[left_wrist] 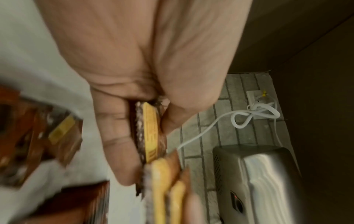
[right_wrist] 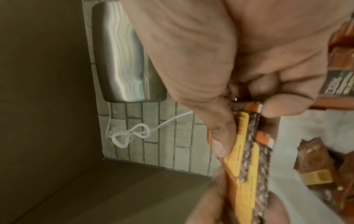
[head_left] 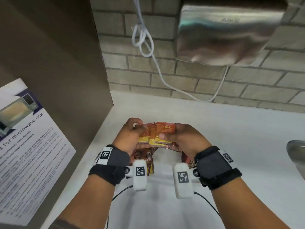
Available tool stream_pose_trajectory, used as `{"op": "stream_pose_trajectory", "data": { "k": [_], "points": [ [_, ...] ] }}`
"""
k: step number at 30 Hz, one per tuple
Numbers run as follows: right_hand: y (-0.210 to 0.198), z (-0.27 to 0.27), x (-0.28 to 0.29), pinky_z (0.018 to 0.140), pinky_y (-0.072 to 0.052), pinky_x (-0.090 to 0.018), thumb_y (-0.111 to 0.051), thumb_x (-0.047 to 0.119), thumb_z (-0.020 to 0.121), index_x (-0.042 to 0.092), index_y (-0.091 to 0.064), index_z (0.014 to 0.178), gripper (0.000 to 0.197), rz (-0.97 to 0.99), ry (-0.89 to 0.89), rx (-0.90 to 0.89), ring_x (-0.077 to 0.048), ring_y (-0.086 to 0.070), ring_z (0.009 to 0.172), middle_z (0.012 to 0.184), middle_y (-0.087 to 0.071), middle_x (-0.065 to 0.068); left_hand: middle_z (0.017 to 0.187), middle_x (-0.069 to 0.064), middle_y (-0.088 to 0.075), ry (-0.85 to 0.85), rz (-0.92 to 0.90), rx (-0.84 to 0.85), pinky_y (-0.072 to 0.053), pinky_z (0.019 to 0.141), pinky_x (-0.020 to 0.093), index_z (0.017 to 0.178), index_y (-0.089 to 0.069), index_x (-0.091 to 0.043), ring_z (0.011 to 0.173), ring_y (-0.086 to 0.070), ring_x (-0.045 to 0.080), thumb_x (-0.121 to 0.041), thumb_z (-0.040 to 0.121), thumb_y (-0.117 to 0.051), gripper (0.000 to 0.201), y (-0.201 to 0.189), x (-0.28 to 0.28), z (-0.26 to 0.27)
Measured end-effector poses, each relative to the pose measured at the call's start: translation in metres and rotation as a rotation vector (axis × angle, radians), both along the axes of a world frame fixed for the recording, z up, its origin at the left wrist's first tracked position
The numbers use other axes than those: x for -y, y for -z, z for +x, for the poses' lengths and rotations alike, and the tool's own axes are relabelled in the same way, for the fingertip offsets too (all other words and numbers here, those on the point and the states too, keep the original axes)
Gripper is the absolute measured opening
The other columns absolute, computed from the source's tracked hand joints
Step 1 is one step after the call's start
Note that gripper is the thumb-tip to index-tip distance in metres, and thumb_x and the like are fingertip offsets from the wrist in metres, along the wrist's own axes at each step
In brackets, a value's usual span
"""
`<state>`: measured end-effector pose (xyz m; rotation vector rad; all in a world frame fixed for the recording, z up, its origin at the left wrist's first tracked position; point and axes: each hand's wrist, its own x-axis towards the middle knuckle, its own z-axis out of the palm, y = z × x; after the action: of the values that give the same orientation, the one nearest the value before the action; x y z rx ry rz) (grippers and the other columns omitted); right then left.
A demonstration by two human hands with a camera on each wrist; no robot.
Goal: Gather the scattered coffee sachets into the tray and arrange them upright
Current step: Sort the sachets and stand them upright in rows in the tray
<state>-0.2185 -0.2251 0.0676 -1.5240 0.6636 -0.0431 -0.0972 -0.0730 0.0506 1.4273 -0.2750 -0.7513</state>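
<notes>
While a pale brick wall (head_left: 206, 83) rises behind a white counter (head_left: 231, 138), a person stands over that counter with both forearms reaching forward. High on the wall hangs a brushed steel hand dryer (head_left: 227, 33), and a white cable (head_left: 143, 42), looped in a loose knot, trails down the bricks beside it. To the left stands a brown panel bearing a printed notice about microwave use (head_left: 28, 146). Black straps with white coded markers wrap both wrists. Between the hands, lifted above the counter, is a small fanned stack of orange and yellow coffee sachets (head_left: 156, 134). Left hand (head_left: 130, 134) grasps the stack's left edge, thumb on top and fingers curled beneath. Right hand (head_left: 183, 138) pinches the right edge the same way, its thumb pressed on a yellow panel. Below the hands, more brown and orange sachets (head_left: 143, 156) lie on the counter, partly hidden by the wrists. Whether they sit in a tray cannot be told.
</notes>
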Motion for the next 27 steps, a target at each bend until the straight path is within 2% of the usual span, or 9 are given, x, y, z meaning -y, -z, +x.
{"op": "stream_pose_trajectory", "data": {
  "k": [4, 5, 8, 13, 17, 19, 21, 23, 27],
  "points": [
    [0.006, -0.026, 0.008, 0.079, -0.061, -0.038, -0.090, 0.018, 0.071, 0.009, -0.068, 0.107, 0.044, -0.102, 0.125, 0.053, -0.024, -0.075, 0.090, 0.101, -0.077, -0.008, 0.111, 0.012, -0.069, 0.168, -0.052, -0.015, -0.060, 0.076, 0.053, 0.106, -0.063, -0.024, 0.087, -0.069, 0.032, -0.021, 0.104, -0.049, 0.014, -0.009, 0.023, -0.037],
    [0.005, -0.032, 0.010, 0.078, -0.062, -0.038, -0.089, 0.015, 0.072, 0.008, -0.068, 0.105, 0.040, -0.097, 0.147, 0.074, -0.025, -0.075, 0.088, 0.100, -0.077, -0.009, 0.109, 0.010, -0.070, 0.192, -0.056, -0.033, -0.060, 0.076, 0.053, 0.108, -0.064, -0.023, 0.088, -0.070, 0.032, -0.022, 0.105, -0.048, 0.016, -0.012, 0.029, -0.045],
    [-0.003, -0.048, 0.017, 0.059, -0.058, -0.026, -0.082, 0.010, 0.080, 0.010, -0.068, 0.099, 0.023, -0.167, 0.167, 0.094, -0.021, -0.073, 0.076, 0.095, -0.076, -0.009, 0.106, 0.006, -0.069, 0.232, -0.046, -0.055, -0.063, 0.068, 0.042, 0.114, -0.060, -0.020, 0.087, -0.071, 0.026, -0.015, 0.102, -0.054, 0.015, -0.016, 0.043, -0.065],
    [-0.009, -0.066, 0.028, 0.069, -0.061, -0.035, -0.072, 0.008, 0.089, 0.018, -0.062, 0.097, 0.016, -0.193, 0.181, 0.130, -0.026, -0.074, 0.085, 0.099, -0.074, -0.010, 0.113, 0.012, -0.066, 0.186, -0.074, -0.068, -0.061, 0.063, 0.035, 0.115, -0.061, -0.013, 0.087, -0.071, 0.026, -0.005, 0.099, -0.056, 0.018, -0.017, 0.051, -0.078],
    [-0.018, -0.078, 0.027, 0.064, -0.052, -0.016, -0.075, 0.000, 0.082, 0.017, -0.073, 0.085, 0.018, -0.305, 0.251, 0.342, -0.001, -0.066, 0.073, 0.093, -0.071, 0.000, 0.113, 0.014, -0.066, 0.105, -0.083, -0.089, -0.061, 0.062, 0.031, 0.114, -0.062, -0.010, 0.087, -0.071, 0.024, -0.003, 0.099, -0.054, 0.018, -0.020, 0.050, -0.076],
    [-0.017, -0.077, 0.022, 0.071, -0.048, -0.010, -0.072, -0.006, 0.079, 0.024, -0.075, 0.077, 0.030, -0.410, 0.264, 0.359, -0.001, -0.062, 0.084, 0.105, -0.062, -0.001, 0.115, 0.014, -0.066, 0.113, -0.104, -0.090, -0.061, 0.062, 0.030, 0.113, -0.062, -0.011, 0.090, -0.071, 0.022, -0.005, 0.100, -0.054, 0.017, -0.023, 0.049, -0.073],
    [-0.009, -0.073, 0.019, 0.080, -0.053, -0.016, -0.064, -0.009, 0.079, 0.029, -0.076, 0.073, 0.041, -0.436, 0.292, 0.345, -0.010, -0.064, 0.093, 0.108, -0.063, -0.001, 0.118, 0.013, -0.067, 0.150, -0.131, -0.091, -0.062, 0.067, 0.033, 0.114, -0.063, -0.012, 0.096, -0.070, 0.023, -0.009, 0.100, -0.056, 0.016, -0.025, 0.048, -0.069],
    [-0.005, -0.070, 0.014, 0.075, -0.059, -0.027, -0.059, -0.013, 0.082, 0.020, -0.079, 0.077, 0.039, -0.360, 0.295, 0.346, -0.016, -0.072, 0.087, 0.097, -0.075, 0.000, 0.116, 0.010, -0.068, 0.195, -0.140, -0.063, -0.062, 0.072, 0.035, 0.116, -0.061, -0.012, 0.096, -0.071, 0.022, -0.010, 0.097, -0.060, 0.019, -0.025, 0.046, -0.067],
    [-0.002, -0.063, 0.004, 0.070, -0.058, -0.029, -0.048, -0.020, 0.086, 0.008, -0.076, 0.095, 0.041, -0.205, 0.221, 0.375, -0.021, -0.074, 0.085, 0.094, -0.077, -0.007, 0.114, 0.009, -0.068, 0.203, -0.123, 0.025, -0.062, 0.072, 0.038, 0.115, -0.059, -0.015, 0.092, -0.072, 0.021, -0.002, 0.092, -0.066, 0.027, -0.021, 0.040, -0.058]
  ]
}}
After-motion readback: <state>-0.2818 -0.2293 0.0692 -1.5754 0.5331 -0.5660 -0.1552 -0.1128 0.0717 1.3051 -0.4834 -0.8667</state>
